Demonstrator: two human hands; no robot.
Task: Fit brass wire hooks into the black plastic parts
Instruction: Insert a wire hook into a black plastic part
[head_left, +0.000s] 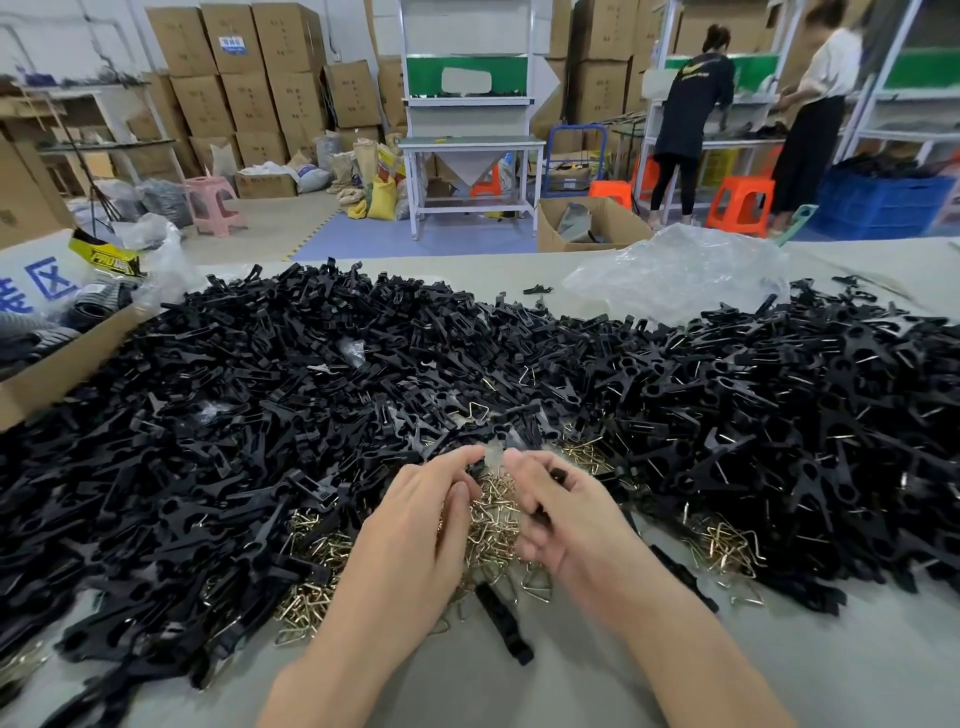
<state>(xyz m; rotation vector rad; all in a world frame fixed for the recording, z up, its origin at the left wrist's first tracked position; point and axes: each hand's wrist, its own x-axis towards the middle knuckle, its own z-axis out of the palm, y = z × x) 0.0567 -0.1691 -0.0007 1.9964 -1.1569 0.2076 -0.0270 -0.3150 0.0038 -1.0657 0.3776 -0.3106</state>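
A wide heap of black plastic parts (322, 374) covers the grey table (779, 665). To the right lies a second heap of black parts with brass wire fitted (810, 395). Loose brass wire hooks (493, 519) lie in a pile under and between my hands. My left hand (415, 535) pinches a small black plastic part (475, 470) at its fingertips. My right hand (561, 519) has its fingers curled round another black part (557, 474). The two hands nearly touch above the hooks. Whether a hook sits between the fingers is hidden.
A single black part (504, 621) lies on the table between my forearms. A cardboard box (47, 364) stands at the left edge, a clear plastic bag (680, 270) at the back right. Two people stand at shelves far behind; stools and stacked cartons fill the room.
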